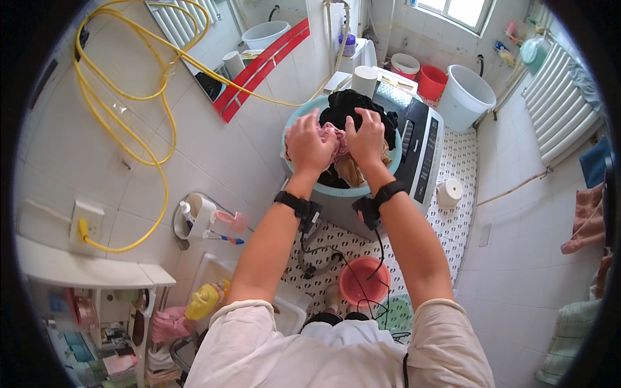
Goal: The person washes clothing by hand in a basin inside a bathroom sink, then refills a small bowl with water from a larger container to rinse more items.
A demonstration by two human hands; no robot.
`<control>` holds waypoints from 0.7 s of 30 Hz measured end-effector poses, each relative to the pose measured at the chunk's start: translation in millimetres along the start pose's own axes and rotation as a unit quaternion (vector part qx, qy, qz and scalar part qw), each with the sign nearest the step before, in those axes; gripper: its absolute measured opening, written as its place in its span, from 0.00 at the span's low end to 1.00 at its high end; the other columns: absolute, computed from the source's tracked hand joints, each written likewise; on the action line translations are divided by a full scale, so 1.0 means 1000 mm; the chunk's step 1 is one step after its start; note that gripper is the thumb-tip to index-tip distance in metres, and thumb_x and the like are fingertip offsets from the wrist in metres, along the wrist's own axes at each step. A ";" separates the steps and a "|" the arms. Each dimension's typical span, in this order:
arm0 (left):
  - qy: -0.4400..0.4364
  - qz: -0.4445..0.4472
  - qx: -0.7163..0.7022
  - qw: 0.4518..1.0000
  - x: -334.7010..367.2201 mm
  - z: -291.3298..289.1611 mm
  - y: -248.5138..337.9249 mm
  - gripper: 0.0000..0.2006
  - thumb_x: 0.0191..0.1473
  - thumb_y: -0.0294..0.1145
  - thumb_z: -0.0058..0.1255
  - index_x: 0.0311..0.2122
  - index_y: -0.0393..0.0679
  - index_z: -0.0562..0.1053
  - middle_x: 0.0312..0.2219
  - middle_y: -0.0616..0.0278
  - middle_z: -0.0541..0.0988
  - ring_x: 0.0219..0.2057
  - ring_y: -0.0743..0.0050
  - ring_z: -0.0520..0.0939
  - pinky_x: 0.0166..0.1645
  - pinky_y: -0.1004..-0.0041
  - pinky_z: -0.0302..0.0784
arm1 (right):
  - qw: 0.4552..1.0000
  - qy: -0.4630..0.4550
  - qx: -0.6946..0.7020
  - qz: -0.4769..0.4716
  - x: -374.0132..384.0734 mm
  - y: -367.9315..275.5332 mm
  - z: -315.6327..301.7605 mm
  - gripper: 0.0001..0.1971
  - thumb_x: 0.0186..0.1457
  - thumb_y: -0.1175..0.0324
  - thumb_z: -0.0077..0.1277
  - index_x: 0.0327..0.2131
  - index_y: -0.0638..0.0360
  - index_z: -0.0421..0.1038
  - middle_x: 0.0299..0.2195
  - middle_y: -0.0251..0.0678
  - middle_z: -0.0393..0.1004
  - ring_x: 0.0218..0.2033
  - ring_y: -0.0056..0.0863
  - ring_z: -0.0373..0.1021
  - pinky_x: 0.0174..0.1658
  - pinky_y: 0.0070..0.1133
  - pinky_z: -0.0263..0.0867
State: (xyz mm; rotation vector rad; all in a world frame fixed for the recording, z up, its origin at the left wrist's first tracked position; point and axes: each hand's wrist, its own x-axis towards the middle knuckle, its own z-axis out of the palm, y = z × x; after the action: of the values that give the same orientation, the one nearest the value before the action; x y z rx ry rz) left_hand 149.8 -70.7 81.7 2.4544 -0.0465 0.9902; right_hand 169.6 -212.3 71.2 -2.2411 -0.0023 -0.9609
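Note:
Both arms reach over a pale blue basin (396,155) heaped with clothes, standing on the top-loading washing machine. My left hand (309,145) is closed around a crumpled pink garment (335,141) at the left of the pile. Beside it, my right hand (367,141) is over the heap with thumb and fingers apart and curved; its palm side is hidden. Black clothing (356,103) fills the far part of the basin. Tan cloth (349,171) lies at the near side, below the pink garment.
The washing machine (424,152) has its control panel on the right. Near my feet stands a pink bucket (365,282) with black cables across it. A yellow hose (169,129) hangs on the left wall. Behind are a red bucket (432,83) and a large white bucket (467,100).

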 end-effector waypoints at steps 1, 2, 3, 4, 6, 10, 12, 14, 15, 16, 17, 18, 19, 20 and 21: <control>-0.086 -0.003 -0.076 0.993 0.010 0.000 0.011 0.30 0.46 0.45 0.57 0.56 0.48 0.69 0.49 0.55 0.75 0.53 0.46 0.72 0.58 0.47 0.61 | 1.000 -0.004 0.012 -0.019 0.017 0.015 0.005 0.20 0.52 0.60 0.56 0.46 0.59 0.72 0.44 0.45 0.72 0.45 0.50 0.70 0.50 0.35 0.67; -0.169 -0.009 -0.143 0.975 0.016 0.002 0.013 0.28 0.46 0.44 0.57 0.55 0.50 0.71 0.46 0.56 0.77 0.49 0.49 0.76 0.55 0.47 0.64 | 0.999 -0.012 0.030 -0.038 0.027 0.022 0.013 0.22 0.51 0.58 0.57 0.48 0.59 0.71 0.45 0.44 0.71 0.45 0.50 0.70 0.50 0.34 0.68; -0.116 0.024 -0.114 0.986 0.016 0.010 0.012 0.25 0.47 0.43 0.55 0.52 0.52 0.74 0.40 0.56 0.79 0.41 0.54 0.80 0.51 0.49 0.67 | 0.999 -0.010 0.027 -0.037 0.029 0.032 0.016 0.22 0.51 0.58 0.57 0.48 0.59 0.71 0.45 0.44 0.71 0.45 0.50 0.70 0.50 0.34 0.68; -0.116 0.024 -0.113 0.987 0.018 0.013 0.010 0.25 0.47 0.43 0.55 0.52 0.52 0.74 0.40 0.56 0.79 0.41 0.54 0.80 0.51 0.49 0.67 | 0.996 -0.089 -0.026 -0.006 0.032 0.032 0.019 0.25 0.49 0.57 0.59 0.50 0.57 0.70 0.45 0.44 0.71 0.46 0.49 0.70 0.50 0.34 0.69; -0.166 0.006 -0.029 0.986 0.020 0.018 0.009 0.25 0.48 0.44 0.53 0.53 0.52 0.73 0.39 0.55 0.79 0.42 0.54 0.80 0.51 0.51 0.67 | 0.983 -0.167 -0.079 0.024 0.037 0.030 0.027 0.28 0.48 0.55 0.61 0.51 0.55 0.68 0.45 0.44 0.71 0.47 0.48 0.71 0.50 0.33 0.69; -0.239 -0.062 -0.035 0.968 0.028 0.018 0.004 0.25 0.48 0.46 0.51 0.52 0.51 0.74 0.41 0.52 0.80 0.45 0.54 0.80 0.55 0.52 0.62 | 0.955 -0.214 -0.183 0.087 0.034 0.010 0.027 0.26 0.45 0.58 0.64 0.50 0.49 0.70 0.44 0.41 0.72 0.45 0.42 0.72 0.46 0.32 0.71; -0.243 -0.060 -0.045 0.967 0.028 0.021 0.014 0.25 0.48 0.47 0.51 0.52 0.50 0.74 0.42 0.51 0.80 0.45 0.54 0.79 0.55 0.53 0.61 | 0.974 -0.167 -0.145 0.057 0.033 0.035 0.027 0.18 0.48 0.63 0.60 0.44 0.51 0.74 0.41 0.42 0.73 0.42 0.43 0.73 0.44 0.34 0.71; -0.231 -0.056 -0.043 0.970 0.025 0.018 0.007 0.25 0.48 0.47 0.51 0.53 0.52 0.74 0.42 0.54 0.80 0.45 0.55 0.80 0.54 0.57 0.64 | 0.985 -0.123 -0.109 0.051 0.034 0.032 0.025 0.10 0.51 0.67 0.55 0.38 0.56 0.76 0.37 0.45 0.73 0.40 0.46 0.72 0.43 0.35 0.70; -0.222 -0.058 -0.052 0.972 0.025 0.018 0.004 0.26 0.49 0.48 0.53 0.53 0.49 0.73 0.42 0.52 0.80 0.46 0.54 0.79 0.54 0.57 0.65 | 0.995 -0.062 -0.067 0.032 0.042 0.034 0.021 0.10 0.51 0.68 0.54 0.37 0.58 0.75 0.35 0.46 0.73 0.39 0.48 0.72 0.43 0.36 0.70; -0.220 -0.059 -0.053 0.972 0.024 0.018 0.001 0.26 0.49 0.48 0.53 0.53 0.49 0.73 0.42 0.52 0.80 0.46 0.54 0.79 0.54 0.57 0.65 | 1.000 -0.001 -0.024 0.014 0.050 0.036 0.016 0.09 0.52 0.69 0.53 0.36 0.60 0.75 0.34 0.47 0.73 0.38 0.50 0.72 0.42 0.37 0.69; -0.201 -0.046 -0.078 0.975 0.024 0.019 -0.003 0.29 0.48 0.49 0.55 0.55 0.48 0.71 0.44 0.51 0.79 0.47 0.53 0.78 0.54 0.57 0.66 | 0.999 0.046 0.011 -0.011 0.064 0.032 0.007 0.08 0.52 0.69 0.52 0.33 0.64 0.74 0.33 0.48 0.73 0.37 0.52 0.71 0.41 0.38 0.68; -0.183 -0.033 -0.103 0.977 0.024 0.021 -0.006 0.32 0.48 0.51 0.57 0.56 0.46 0.69 0.46 0.49 0.77 0.49 0.52 0.77 0.54 0.57 0.67 | 0.998 0.057 0.008 -0.012 0.082 0.029 -0.004 0.08 0.52 0.69 0.52 0.33 0.65 0.74 0.31 0.50 0.73 0.36 0.52 0.70 0.40 0.38 0.66; -0.186 -0.031 -0.111 0.976 0.026 0.018 0.005 0.32 0.48 0.51 0.57 0.56 0.46 0.69 0.46 0.49 0.77 0.49 0.52 0.77 0.54 0.57 0.67 | 0.992 0.105 0.032 -0.056 0.099 0.031 -0.021 0.09 0.52 0.69 0.52 0.34 0.65 0.75 0.30 0.51 0.74 0.35 0.51 0.71 0.40 0.37 0.66; -0.193 -0.026 -0.114 0.974 0.031 0.006 0.010 0.37 0.47 0.53 0.59 0.59 0.44 0.65 0.47 0.48 0.76 0.51 0.51 0.75 0.54 0.57 0.67 | 0.990 0.123 0.033 -0.061 0.109 0.013 -0.038 0.10 0.53 0.67 0.53 0.35 0.65 0.75 0.30 0.52 0.75 0.35 0.53 0.71 0.40 0.37 0.66; -0.199 -0.013 -0.126 0.972 0.036 0.002 0.023 0.43 0.45 0.55 0.61 0.62 0.41 0.61 0.49 0.47 0.74 0.53 0.51 0.73 0.55 0.57 0.67 | 0.988 0.119 0.071 -0.063 0.123 0.014 -0.054 0.10 0.55 0.68 0.52 0.35 0.65 0.75 0.30 0.51 0.75 0.34 0.49 0.71 0.40 0.34 0.66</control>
State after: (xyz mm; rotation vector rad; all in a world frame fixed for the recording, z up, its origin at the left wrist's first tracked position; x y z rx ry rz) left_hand 172.5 -86.6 114.1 2.3676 -0.2563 0.4355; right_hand 227.7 -286.1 167.9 -2.0037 -0.1026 -1.2517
